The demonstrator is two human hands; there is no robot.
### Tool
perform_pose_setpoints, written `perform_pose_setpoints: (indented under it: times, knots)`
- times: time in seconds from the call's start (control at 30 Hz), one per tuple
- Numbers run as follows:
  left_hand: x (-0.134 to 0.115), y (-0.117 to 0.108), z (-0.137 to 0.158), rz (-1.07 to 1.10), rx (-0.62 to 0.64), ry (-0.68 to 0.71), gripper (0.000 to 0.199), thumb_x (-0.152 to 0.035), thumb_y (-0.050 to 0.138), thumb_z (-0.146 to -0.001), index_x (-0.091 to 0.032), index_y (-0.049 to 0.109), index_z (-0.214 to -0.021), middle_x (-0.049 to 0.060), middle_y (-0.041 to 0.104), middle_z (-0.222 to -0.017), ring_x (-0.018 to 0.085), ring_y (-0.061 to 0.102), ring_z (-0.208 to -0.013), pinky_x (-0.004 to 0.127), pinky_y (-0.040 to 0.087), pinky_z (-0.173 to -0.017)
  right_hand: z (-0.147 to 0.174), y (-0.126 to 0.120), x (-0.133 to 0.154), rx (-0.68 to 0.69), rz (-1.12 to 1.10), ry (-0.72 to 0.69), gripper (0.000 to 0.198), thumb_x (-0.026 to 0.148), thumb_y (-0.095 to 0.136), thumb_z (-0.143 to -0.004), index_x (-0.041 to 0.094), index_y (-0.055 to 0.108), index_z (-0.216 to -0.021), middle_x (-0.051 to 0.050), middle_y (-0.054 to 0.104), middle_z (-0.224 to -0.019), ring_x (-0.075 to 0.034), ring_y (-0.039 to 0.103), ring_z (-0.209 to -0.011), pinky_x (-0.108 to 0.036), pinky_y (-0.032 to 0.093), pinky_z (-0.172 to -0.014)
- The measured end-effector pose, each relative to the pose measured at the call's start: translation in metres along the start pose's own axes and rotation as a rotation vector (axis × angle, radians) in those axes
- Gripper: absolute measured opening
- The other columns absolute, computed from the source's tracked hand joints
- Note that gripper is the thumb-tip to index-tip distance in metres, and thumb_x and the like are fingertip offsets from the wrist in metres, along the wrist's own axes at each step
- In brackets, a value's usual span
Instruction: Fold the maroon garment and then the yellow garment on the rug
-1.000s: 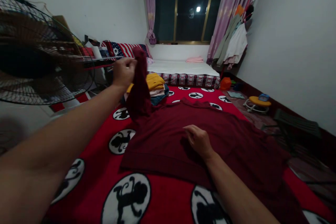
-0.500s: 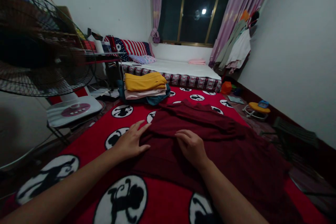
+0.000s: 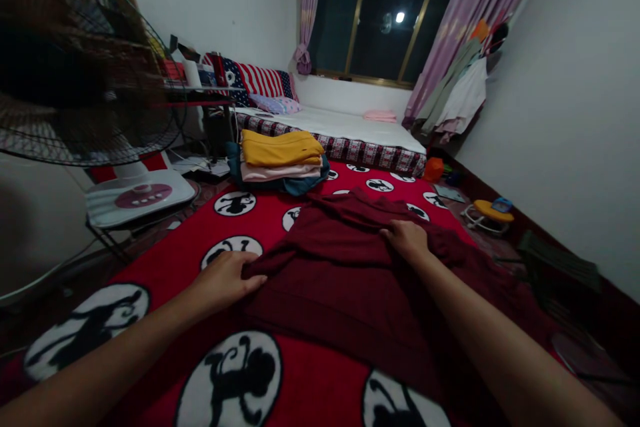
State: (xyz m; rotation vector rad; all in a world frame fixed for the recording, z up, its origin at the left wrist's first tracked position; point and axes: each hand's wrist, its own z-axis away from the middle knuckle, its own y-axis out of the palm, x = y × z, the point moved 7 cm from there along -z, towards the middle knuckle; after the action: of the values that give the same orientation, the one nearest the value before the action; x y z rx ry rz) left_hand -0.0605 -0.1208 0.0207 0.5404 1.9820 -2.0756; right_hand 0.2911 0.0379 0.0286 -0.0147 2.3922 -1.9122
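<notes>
Toward the right edge of the red, monkey-patterned cloth blanket (image 3: 310, 367) lies a rumpled, dark-maroon fabric top (image 3: 345, 293); the left hand (image 3: 227, 280) pinches its side, the right hand (image 3: 409, 240) curls on it, grip unclear.

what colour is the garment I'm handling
The garment is dark maroon, clearest in the head view.

Garment (image 3: 345, 293) — maroon; blanket (image 3: 313, 377) — red with black-and-white circles.

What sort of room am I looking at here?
Probably a bedroom in a home: there's a bed with a patterned pillow under the curtained window, and clothes hang by the right wall.
</notes>
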Motion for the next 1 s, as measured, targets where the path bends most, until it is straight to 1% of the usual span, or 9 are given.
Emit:
perform_pose_setpoints:
  times: [0.13,0.3,0.4,0.5,0.57,0.63,0.73,0.87,1.0]
  knots:
    - [-0.034,-0.018,-0.005,0.142,-0.055,0.071,0.022,-0.035,0.054,-0.078,-0.018,0.066,-0.084,0.002,0.067,-0.078,0.018,0.061,-0.072,0.024,0.038,-0.061,-0.016,-0.047,-0.022,-0.088,-0.153,0.133,0.037,0.052,0.052,-0.086,0.023,0.074,-0.089,-0.009,0.072,-0.093,-0.024,0.065,-0.088,-0.029,0.043,-0.065]
    - [-0.105,-0.020,-0.010,0.311,-0.061,0.237,0.015,-0.028,0.055,-0.078,-0.017,0.065,-0.084,0.000,0.066,-0.074,0.015,0.060,-0.068,0.023,0.037,-0.059,-0.031,-0.100,-0.075,-0.199,-0.172,0.294,0.040,0.052,0.054,-0.083,0.019,0.075,-0.093,-0.011,0.072,-0.088,-0.025,0.065,-0.081,-0.032,0.044,-0.065]
    - [-0.142,0.007,-0.012,0.305,0.017,0.369,0.017,-0.023,0.056,-0.075,-0.017,0.066,-0.087,0.002,0.068,-0.078,0.015,0.061,-0.069,0.022,0.039,-0.059,-0.025,-0.098,-0.103,-0.130,-0.047,0.367,0.039,0.052,0.058,-0.080,0.021,0.074,-0.097,-0.013,0.071,-0.094,-0.029,0.065,-0.089,-0.036,0.046,-0.068]
    - [-0.165,0.049,-0.014,0.192,0.229,0.464,0.020,-0.021,0.058,-0.071,-0.019,0.070,-0.087,0.005,0.071,-0.081,0.018,0.065,-0.071,0.023,0.041,-0.058,-0.013,-0.072,-0.112,0.095,0.110,0.372,0.036,0.043,0.067,-0.074,0.019,0.073,-0.100,-0.016,0.070,-0.101,-0.033,0.065,-0.095,-0.039,0.048,-0.071]
    - [-0.173,0.067,-0.016,0.102,0.308,0.523,0.020,-0.018,0.058,-0.068,-0.019,0.071,-0.084,0.007,0.072,-0.081,0.021,0.066,-0.074,0.025,0.043,-0.058,-0.008,-0.059,-0.104,0.162,0.177,0.330,0.031,0.035,0.066,-0.074,0.018,0.072,-0.100,-0.017,0.069,-0.105,-0.033,0.064,-0.098,-0.039,0.048,-0.074]
    - [-0.179,0.074,-0.018,0.081,0.338,0.578,0.024,-0.014,0.056,-0.066,-0.020,0.072,-0.083,0.007,0.073,-0.082,0.022,0.068,-0.077,0.025,0.044,-0.060,-0.012,-0.054,-0.082,0.107,0.176,0.231,0.026,0.028,0.062,-0.077,0.020,0.072,-0.099,-0.015,0.068,-0.109,-0.031,0.063,-0.101,-0.037,0.047,-0.077]
    - [-0.179,0.079,-0.020,0.114,0.375,0.583,0.027,-0.012,0.054,-0.067,-0.021,0.073,-0.084,0.005,0.073,-0.081,0.021,0.068,-0.075,0.024,0.046,-0.061,-0.027,-0.043,-0.033,0.023,-0.023,0.034,0.023,0.023,0.056,-0.080,0.022,0.072,-0.097,-0.009,0.070,-0.108,-0.026,0.063,-0.103,-0.031,0.046,-0.080]
    - [-0.173,0.083,-0.021,0.139,0.353,0.519,0.020,-0.017,0.057,-0.068,-0.021,0.072,-0.081,0.007,0.071,-0.088,0.022,0.066,-0.079,0.028,0.049,-0.068,-0.055,-0.009,0.025,0.035,-0.214,-0.068,0.029,0.031,0.056,-0.086,0.019,0.066,-0.109,-0.007,0.069,-0.110,-0.020,0.063,-0.101,-0.025,0.045,-0.081]
    - [-0.170,0.088,-0.020,0.155,0.354,0.493,0.016,-0.023,0.062,-0.068,-0.022,0.071,-0.081,0.006,0.068,-0.091,0.020,0.064,-0.078,0.028,0.049,-0.068,-0.074,0.018,0.056,0.014,-0.231,-0.066,0.047,0.041,0.062,-0.083,0.018,0.057,-0.124,-0.010,0.066,-0.118,-0.021,0.062,-0.103,-0.028,0.046,-0.080]
